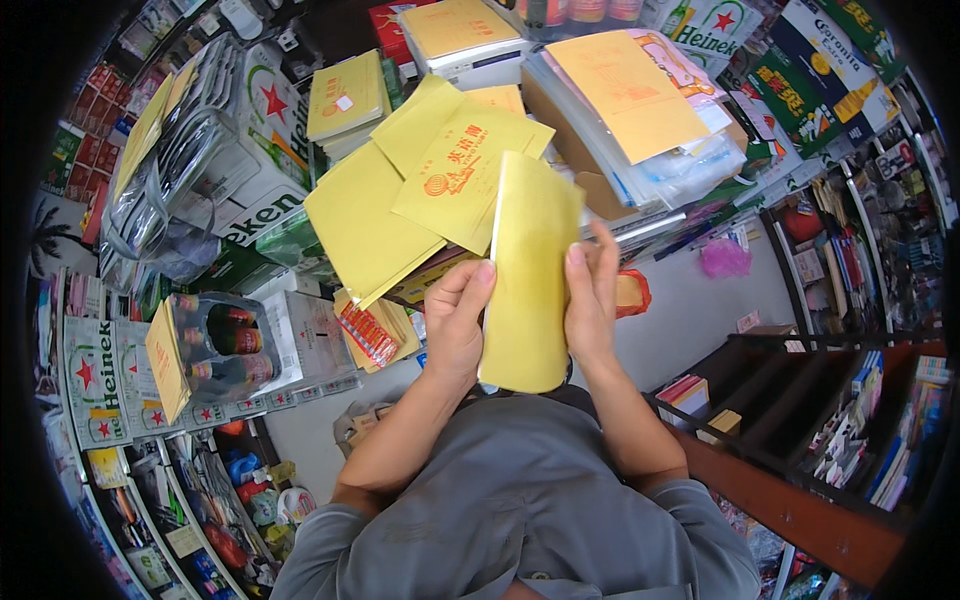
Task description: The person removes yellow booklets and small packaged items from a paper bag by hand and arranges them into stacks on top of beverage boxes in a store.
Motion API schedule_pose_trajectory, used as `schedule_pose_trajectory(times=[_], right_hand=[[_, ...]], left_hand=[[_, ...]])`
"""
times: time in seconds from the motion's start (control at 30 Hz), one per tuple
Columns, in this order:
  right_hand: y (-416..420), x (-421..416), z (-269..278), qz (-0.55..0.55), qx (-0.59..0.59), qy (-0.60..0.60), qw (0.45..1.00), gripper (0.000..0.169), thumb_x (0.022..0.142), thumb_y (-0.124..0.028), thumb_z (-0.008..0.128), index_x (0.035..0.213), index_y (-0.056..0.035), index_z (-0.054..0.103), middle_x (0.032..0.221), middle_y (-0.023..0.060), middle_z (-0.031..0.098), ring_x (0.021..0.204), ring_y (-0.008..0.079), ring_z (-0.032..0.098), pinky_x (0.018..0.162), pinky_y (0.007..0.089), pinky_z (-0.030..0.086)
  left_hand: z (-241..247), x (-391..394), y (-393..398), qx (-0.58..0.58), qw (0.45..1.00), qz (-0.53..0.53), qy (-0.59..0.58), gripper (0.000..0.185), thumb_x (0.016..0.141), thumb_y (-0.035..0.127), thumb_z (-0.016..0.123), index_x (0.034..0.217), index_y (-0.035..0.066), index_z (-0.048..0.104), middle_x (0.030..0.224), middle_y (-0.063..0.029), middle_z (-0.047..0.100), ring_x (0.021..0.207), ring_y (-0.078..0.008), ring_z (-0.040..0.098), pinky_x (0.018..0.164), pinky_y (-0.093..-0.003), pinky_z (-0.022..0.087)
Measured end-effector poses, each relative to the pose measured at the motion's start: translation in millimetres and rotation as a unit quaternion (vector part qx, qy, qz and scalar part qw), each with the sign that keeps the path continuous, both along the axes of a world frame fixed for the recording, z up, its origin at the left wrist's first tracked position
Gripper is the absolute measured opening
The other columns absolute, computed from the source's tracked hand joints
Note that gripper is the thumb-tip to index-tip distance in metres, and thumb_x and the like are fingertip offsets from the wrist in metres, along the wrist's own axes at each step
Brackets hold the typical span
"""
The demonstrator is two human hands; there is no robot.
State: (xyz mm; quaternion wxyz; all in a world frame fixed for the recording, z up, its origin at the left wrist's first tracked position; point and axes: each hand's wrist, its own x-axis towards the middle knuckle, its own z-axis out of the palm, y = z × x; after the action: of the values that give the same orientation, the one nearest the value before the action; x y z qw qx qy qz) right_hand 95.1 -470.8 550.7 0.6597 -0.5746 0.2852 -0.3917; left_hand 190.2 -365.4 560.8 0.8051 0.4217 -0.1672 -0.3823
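Observation:
Between my two hands is a yellow paper-covered exercise book (529,300), upright and bowed, its pale page edges towards the left. My left hand (457,319) pinches its left edge, thumb on top. On the right edge rests my right hand (592,300), thumb at the cover and fingers partly spread; the fingers behind are hidden. Just beyond lie loose yellow exercise books, one with red print and a globe picture (469,176), another plain and face down (371,217), fanned over a dark box. A neat stack of yellow exercise books (345,97) stands behind them.
Wrapped papers in an open carton (600,191) stand at back right, an orange booklet (626,94) on top. Beer cartons (277,127) and shrink-wrapped bottles (232,341) are at left. A dark wooden shelf (787,465) runs at right. A pink bag (725,258) lies on the floor.

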Motion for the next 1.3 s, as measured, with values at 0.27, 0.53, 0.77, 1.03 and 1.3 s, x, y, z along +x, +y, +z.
schedule_pose_trajectory(times=[0.27,0.53,0.77,1.03,1.3], right_hand=[[10.0,-13.8,32.0,0.054,-0.44,0.19,0.876,0.086,0.091,-0.043,0.065,0.148,0.0087,0.027,0.151,0.0392,0.02,0.139,0.0527,0.029,0.111,0.0499,0.031],[11.6,-8.8,25.4,0.083,-0.311,0.11,0.941,0.062,0.1,-0.029,0.053,0.145,0.009,0.034,0.139,0.031,0.048,0.127,0.0412,0.052,0.103,0.0428,0.044],[-15.7,-19.8,27.0,0.049,0.222,-0.196,0.954,0.045,0.106,-0.033,0.039,0.137,-0.0014,0.048,0.13,0.0114,0.06,0.114,0.0221,0.061,0.098,0.0347,0.047],[-30.2,-31.2,-11.7,0.091,0.28,-0.323,0.9,0.049,0.102,-0.036,0.043,0.137,-0.003,0.049,0.129,0.0124,0.059,0.118,0.0267,0.058,0.097,0.0403,0.05],[-27.5,-14.6,16.5,0.186,0.284,-0.181,0.923,0.058,0.104,-0.042,0.032,0.144,0.0005,0.038,0.138,0.018,0.054,0.12,0.0287,0.056,0.102,0.0429,0.045]], left_hand=[[-1.4,-13.6,-0.9,0.033,0.982,0.142,-0.122,0.021,0.098,0.015,0.062,0.102,-0.004,0.068,0.089,-0.0022,0.069,0.076,-0.0034,0.058,0.067,-0.0198,0.047],[1.4,-13.9,-0.2,0.032,0.983,0.131,-0.127,0.02,0.099,0.014,0.061,0.101,-0.004,0.068,0.086,-0.0006,0.067,0.074,-0.0025,0.056,0.064,-0.019,0.045],[-6.2,19.1,18.1,0.007,0.976,0.165,-0.139,0.025,0.1,0.023,0.058,0.099,-0.001,0.064,0.093,-0.0048,0.069,0.081,-0.0093,0.062,0.077,-0.0251,0.05],[3.8,53.6,31.0,-0.07,0.989,0.111,-0.066,0.027,0.103,0.022,0.05,0.108,-0.001,0.062,0.103,-0.0098,0.069,0.09,-0.015,0.067,0.081,-0.0285,0.054],[-3.3,60.0,35.2,-0.087,0.985,0.101,-0.106,0.025,0.102,0.021,0.052,0.106,-0.002,0.062,0.1,-0.0092,0.069,0.088,-0.0135,0.066,0.079,-0.0276,0.053]])
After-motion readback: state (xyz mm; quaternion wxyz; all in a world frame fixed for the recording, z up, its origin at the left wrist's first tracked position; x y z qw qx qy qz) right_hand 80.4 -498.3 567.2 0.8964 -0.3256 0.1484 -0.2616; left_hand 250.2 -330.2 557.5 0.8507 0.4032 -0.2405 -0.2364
